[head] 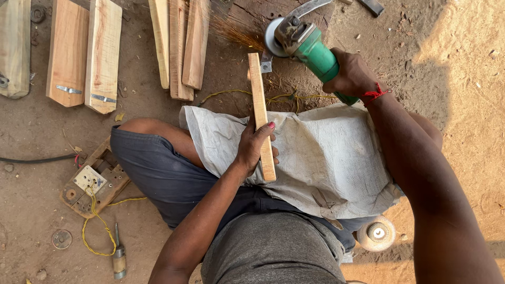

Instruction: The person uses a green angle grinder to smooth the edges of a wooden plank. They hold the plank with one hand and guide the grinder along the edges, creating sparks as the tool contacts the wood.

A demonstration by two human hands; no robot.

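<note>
My left hand [255,146] grips a narrow wooden slat [258,94] that lies across a white cloth [326,152] on my lap, its far end pointing away from me. My right hand [353,73] holds a green angle grinder [305,41] by its body. The grinder's disc sits just right of the slat's far end. A spray of sparks or dust fans out to the left of the disc. A red thread is tied round my right wrist.
Several cut wooden boards [84,52] and thinner slats [181,47] lie on the dirt ahead. A wooden switch board [92,181] with yellow wire [97,231] sits at left, a screwdriver [119,257] near it. A round wheel [376,233] lies at right.
</note>
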